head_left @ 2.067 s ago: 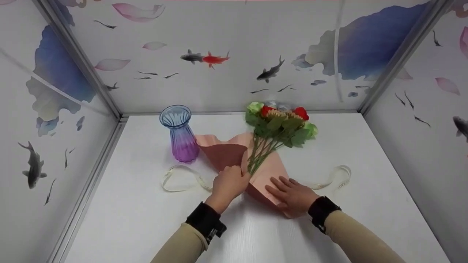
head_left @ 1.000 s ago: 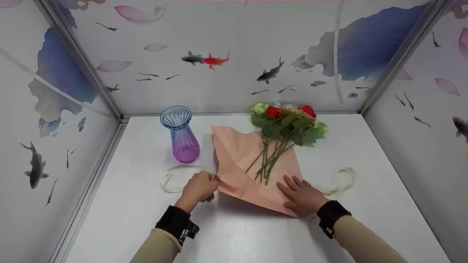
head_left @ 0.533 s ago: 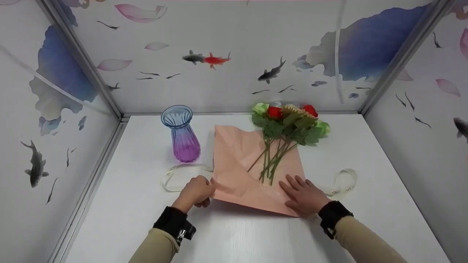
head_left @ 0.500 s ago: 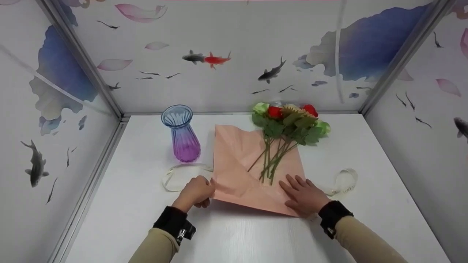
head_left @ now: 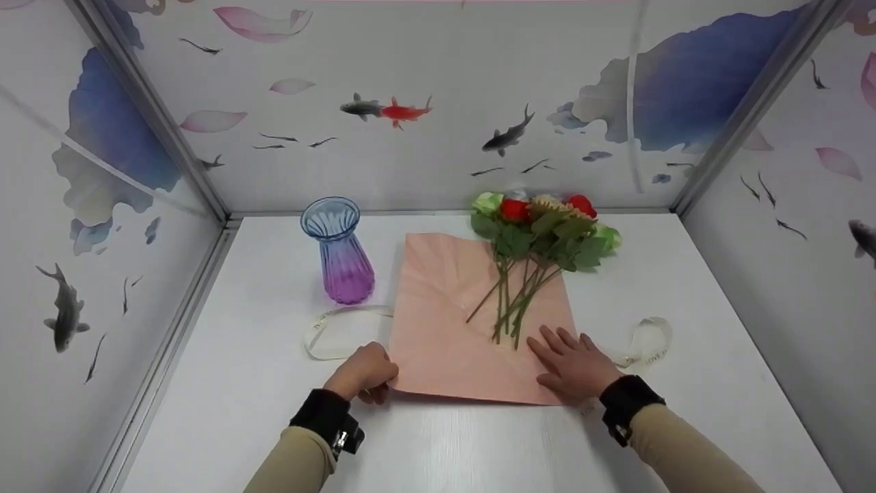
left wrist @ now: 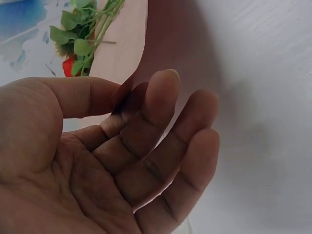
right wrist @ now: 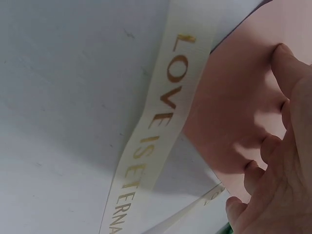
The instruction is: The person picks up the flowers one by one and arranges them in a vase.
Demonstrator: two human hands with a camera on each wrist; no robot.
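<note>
A sheet of pink wrapping paper (head_left: 438, 342) lies spread on the table, its near edge slightly raised. My left hand (head_left: 364, 372) pinches its near left corner between thumb and forefinger, the other fingers loosely bent in the left wrist view. With fingers spread, my right hand (head_left: 577, 363) presses on the paper's near right part. A bunch of flowers (head_left: 540, 229), red, green and yellowish with leaves, lies across the far right of the sheet, stems pointing toward me. Cream ribbon (right wrist: 163, 102) with gold lettering passes beside the right hand; part of it is hidden under the paper.
A ribbed glass vase (head_left: 344, 257), blue above and purple below, stands left of the paper. Ribbon loops (head_left: 321, 335) stick out on both sides of the sheet. Printed panels (head_left: 438, 103) enclose the white table (head_left: 705, 411) at the back and both sides.
The paper's left part, earlier folded up toward the stems, has been drawn left and toward me and now lies nearly flat. The left hand moved with it; the right hand shifted slightly right.
</note>
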